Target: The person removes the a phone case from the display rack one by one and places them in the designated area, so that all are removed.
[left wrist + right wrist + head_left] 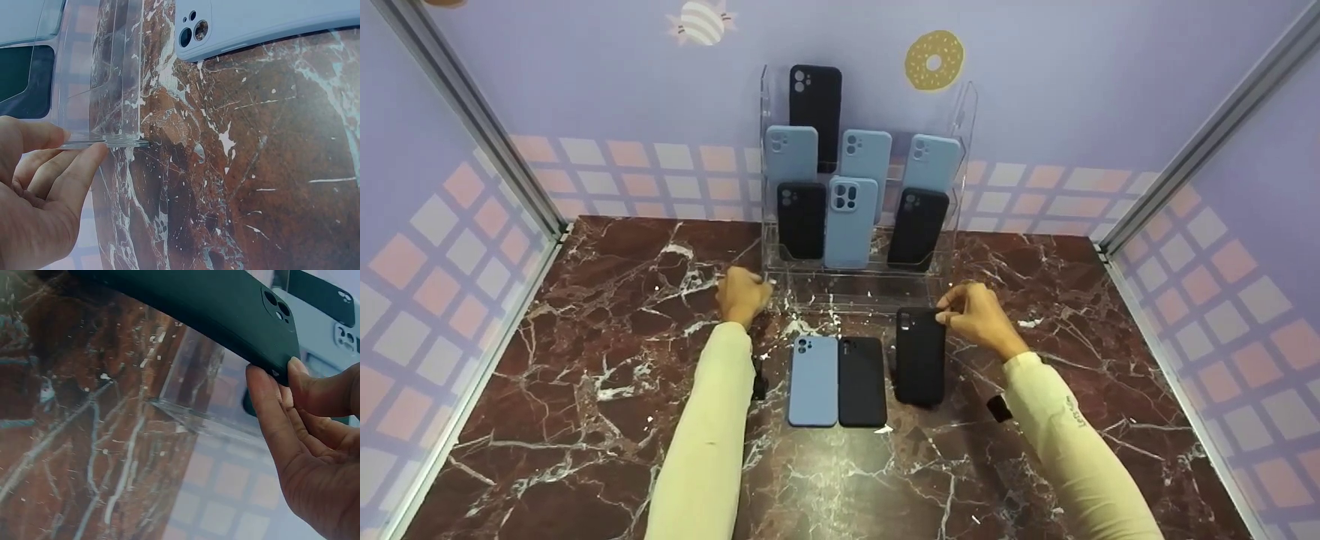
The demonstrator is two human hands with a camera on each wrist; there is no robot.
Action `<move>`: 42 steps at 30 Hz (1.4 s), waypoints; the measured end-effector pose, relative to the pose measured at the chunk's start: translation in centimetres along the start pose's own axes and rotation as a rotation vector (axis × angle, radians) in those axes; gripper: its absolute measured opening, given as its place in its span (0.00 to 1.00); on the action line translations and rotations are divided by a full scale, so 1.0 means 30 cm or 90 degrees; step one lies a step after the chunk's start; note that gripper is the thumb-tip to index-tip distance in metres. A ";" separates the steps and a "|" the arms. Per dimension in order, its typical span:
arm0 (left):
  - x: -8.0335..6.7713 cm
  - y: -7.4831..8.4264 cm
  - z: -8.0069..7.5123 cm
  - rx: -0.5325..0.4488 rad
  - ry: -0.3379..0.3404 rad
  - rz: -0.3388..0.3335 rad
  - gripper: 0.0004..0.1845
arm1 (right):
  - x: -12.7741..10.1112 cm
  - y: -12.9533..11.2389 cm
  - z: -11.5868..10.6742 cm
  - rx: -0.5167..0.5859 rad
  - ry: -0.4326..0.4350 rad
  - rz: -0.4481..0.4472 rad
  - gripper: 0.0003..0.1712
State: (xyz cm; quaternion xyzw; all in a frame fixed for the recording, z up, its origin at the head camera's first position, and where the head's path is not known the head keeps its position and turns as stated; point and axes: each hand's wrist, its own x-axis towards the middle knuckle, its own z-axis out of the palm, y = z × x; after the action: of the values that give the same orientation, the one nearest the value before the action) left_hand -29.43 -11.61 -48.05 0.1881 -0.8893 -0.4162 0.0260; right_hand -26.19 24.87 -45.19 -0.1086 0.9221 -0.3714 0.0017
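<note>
My right hand (976, 315) pinches a black phone case (921, 358) by its upper right corner, thumb on one face and fingers on the other. In the right wrist view that case (219, 312) is tilted, its camera cutouts close to the fingertips. My left hand (742, 295) is at the left front edge of a clear acrylic stand (855, 289). The left wrist view has its thumb and fingers pinching the stand's clear edge (107, 142). Between the hands, a blue phone case (813, 382) and another black phone case (862, 382) lie side by side on the table.
Tiers of the stand hold several upright cases, among them a tall black one (817, 105) at the top left and a blue one (851, 225) at the front. Patterned panels (660, 112) enclose the dark red marbled table (607, 315) at the back and sides.
</note>
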 end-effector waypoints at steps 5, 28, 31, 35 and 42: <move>0.002 -0.001 0.002 -0.002 -0.006 -0.004 0.16 | 0.009 0.043 0.028 0.007 -0.025 0.031 0.05; 0.000 -0.007 0.006 -0.002 0.001 0.008 0.17 | 0.011 0.120 0.181 0.123 -0.080 0.134 0.06; -0.001 -0.006 0.008 0.001 0.004 0.005 0.17 | 0.012 0.125 0.190 0.131 -0.079 0.143 0.07; -0.003 -0.005 0.007 0.001 0.006 0.003 0.16 | 0.013 0.134 0.198 0.122 -0.074 0.144 0.07; -0.003 -0.004 0.005 -0.009 0.001 -0.005 0.16 | 0.012 0.133 0.194 0.116 -0.072 0.150 0.07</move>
State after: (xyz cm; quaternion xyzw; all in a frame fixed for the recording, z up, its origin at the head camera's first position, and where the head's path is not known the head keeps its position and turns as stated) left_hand -29.35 -11.54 -48.22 0.1916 -0.8856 -0.4223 0.0265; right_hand -26.86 23.62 -52.11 -0.0198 0.8895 -0.4437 0.1072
